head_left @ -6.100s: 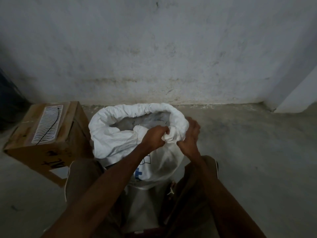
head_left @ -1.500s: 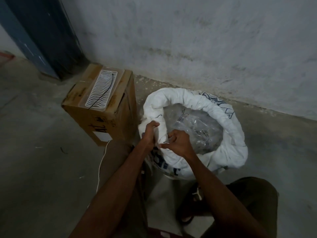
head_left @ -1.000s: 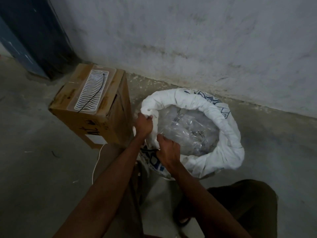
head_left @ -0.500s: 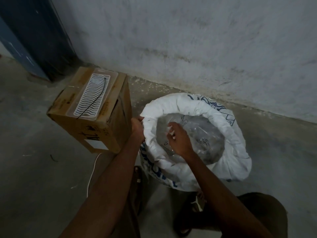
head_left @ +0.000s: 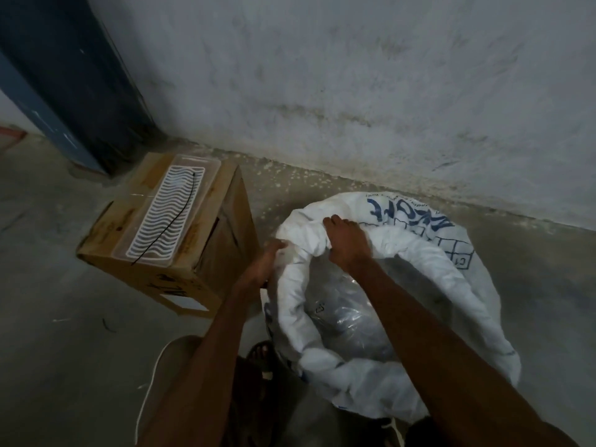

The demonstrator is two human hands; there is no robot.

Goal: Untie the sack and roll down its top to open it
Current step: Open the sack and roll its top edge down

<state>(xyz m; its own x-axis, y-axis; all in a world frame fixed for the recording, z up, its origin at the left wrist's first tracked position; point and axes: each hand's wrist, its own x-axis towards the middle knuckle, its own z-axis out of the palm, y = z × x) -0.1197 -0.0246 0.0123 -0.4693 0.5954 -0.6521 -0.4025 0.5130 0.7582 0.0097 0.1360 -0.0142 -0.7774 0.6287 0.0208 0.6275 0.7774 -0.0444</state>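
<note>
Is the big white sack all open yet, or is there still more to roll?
Nearly done. The white sack is untied and open, with clear plastic bags showing inside. The right hand grips the far rolled rim and the left hand touches its left side. Only the last rolling there looks left.

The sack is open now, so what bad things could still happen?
The right hand grips only one bit of the sack rim, so the roll may loosen elsewhere. The sack stands close to the box; a tug by the left hand might tip it against that. The clear plastic inside could snag on fingers.
</note>
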